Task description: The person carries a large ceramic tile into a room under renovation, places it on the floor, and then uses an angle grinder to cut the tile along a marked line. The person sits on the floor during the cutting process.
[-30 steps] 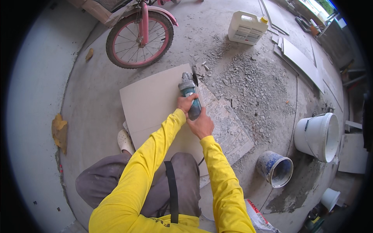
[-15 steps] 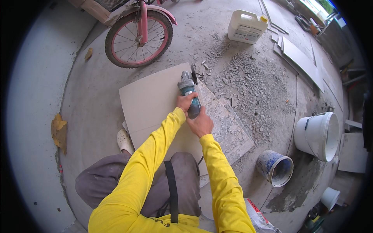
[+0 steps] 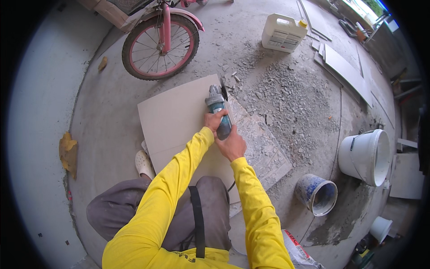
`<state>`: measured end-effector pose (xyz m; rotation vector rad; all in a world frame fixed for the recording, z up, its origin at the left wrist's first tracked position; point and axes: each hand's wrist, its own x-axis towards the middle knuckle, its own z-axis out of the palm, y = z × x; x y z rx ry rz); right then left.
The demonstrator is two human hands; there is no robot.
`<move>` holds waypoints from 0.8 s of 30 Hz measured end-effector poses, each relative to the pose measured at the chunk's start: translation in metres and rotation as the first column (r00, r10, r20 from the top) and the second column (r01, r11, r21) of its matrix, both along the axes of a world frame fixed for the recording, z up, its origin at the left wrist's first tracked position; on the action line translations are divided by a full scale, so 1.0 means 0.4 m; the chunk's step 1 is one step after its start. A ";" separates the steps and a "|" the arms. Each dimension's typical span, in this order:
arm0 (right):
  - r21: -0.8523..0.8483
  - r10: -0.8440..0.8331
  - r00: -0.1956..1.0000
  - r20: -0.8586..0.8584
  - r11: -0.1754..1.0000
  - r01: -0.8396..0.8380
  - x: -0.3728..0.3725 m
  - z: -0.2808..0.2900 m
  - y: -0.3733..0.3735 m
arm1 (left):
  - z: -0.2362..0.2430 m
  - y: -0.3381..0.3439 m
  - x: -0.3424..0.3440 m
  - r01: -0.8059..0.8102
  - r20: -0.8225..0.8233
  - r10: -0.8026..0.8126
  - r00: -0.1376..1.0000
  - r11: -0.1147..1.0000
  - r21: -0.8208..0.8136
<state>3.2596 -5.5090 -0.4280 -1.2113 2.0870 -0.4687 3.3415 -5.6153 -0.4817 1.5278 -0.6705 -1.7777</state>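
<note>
Both my hands are closed round the teal body of an angle grinder (image 3: 217, 106). My left hand (image 3: 214, 120) wraps the body from the left, just behind the metal head. Behind it, my right hand (image 3: 232, 144) grips the rear end from the right. The dark disc (image 3: 223, 88) stands on edge at the far right edge of a large beige tile (image 3: 174, 114); whether it touches the tile I cannot tell. Under that tile, to the right, lies a worn, scored slab (image 3: 264, 150) strewn with chips. A dark cord shows below my right wrist.
Broken rubble (image 3: 291, 98) spreads across the floor to the right. A pink bicycle (image 3: 162, 42) stands at the far left, a white jerrycan (image 3: 284, 33) at the back. Cut tile pieces (image 3: 347, 71), a white bucket (image 3: 358, 157) and a smaller stained bucket (image 3: 309, 190) are on the right.
The grinder and both hands have shifted very slightly nearer to me along the tile's edge. My grip is the same.
</note>
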 end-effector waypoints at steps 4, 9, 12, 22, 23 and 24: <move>0.011 -0.002 1.000 0.004 1.000 0.002 -0.003 0.002 0.020 | 0.003 0.021 -0.001 0.001 0.030 -0.001 1.000 1.000 -0.012; 0.002 0.005 1.000 -0.021 1.000 -0.005 -0.006 0.009 0.034 | 0.012 0.039 -0.006 -0.009 0.013 0.010 1.000 1.000 -0.030; -0.005 0.010 0.999 -0.041 1.000 -0.010 -0.004 0.010 0.035 | 0.011 0.039 -0.006 -0.006 0.018 0.007 1.000 1.000 -0.023; 0.025 -0.014 0.999 0.029 1.000 0.013 0.000 -0.007 0.006 | -0.004 0.009 -0.001 -0.015 -0.025 0.015 1.000 1.000 -0.013; 0.034 -0.009 1.000 0.022 0.999 0.009 0.000 -0.007 0.003 | -0.005 0.006 -0.001 -0.011 -0.015 0.011 1.000 1.000 -0.008; 0.036 -0.008 1.000 0.018 0.999 0.008 0.001 -0.007 0.000 | -0.007 0.001 0.000 -0.008 0.000 0.008 1.000 1.000 0.004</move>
